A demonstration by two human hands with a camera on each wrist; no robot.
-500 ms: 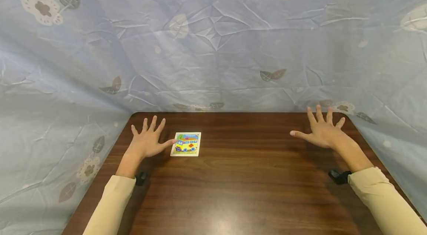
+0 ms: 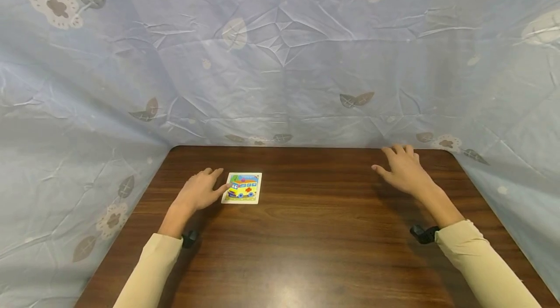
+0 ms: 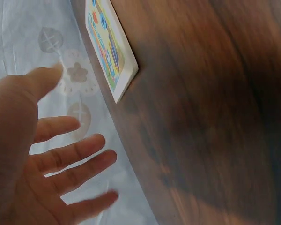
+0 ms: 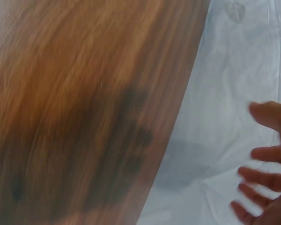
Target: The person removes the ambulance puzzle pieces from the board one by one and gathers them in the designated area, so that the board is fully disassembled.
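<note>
A small square board (image 2: 243, 188) with a pale rim and a cartoon ambulance picture lies flat on the brown wooden table (image 2: 315, 230), left of the middle. My left hand (image 2: 198, 191) hovers beside it, and its thumb overlaps the board's left edge in the head view. Seen from the left wrist, the thumb and loosely bent fingers (image 3: 79, 154) are apart from the board (image 3: 111, 51), holding nothing. Over the table's back right part is my right hand (image 2: 407, 174), its fingers slightly bent and nothing in them. The right wrist view catches those fingers (image 4: 262, 178) at its right edge.
A pale blue-grey cloth (image 2: 280, 89) with flowers and leaves hangs behind the table and along both sides. Black straps with small devices are on the left wrist (image 2: 190, 239) and right wrist (image 2: 423, 234). Light glares off the table's front middle.
Both hands' widely spread fingers have drawn in and bent. The right hand has shifted left; the left has turned slightly inward, its fingers nearer the board. The board stays on the table.
</note>
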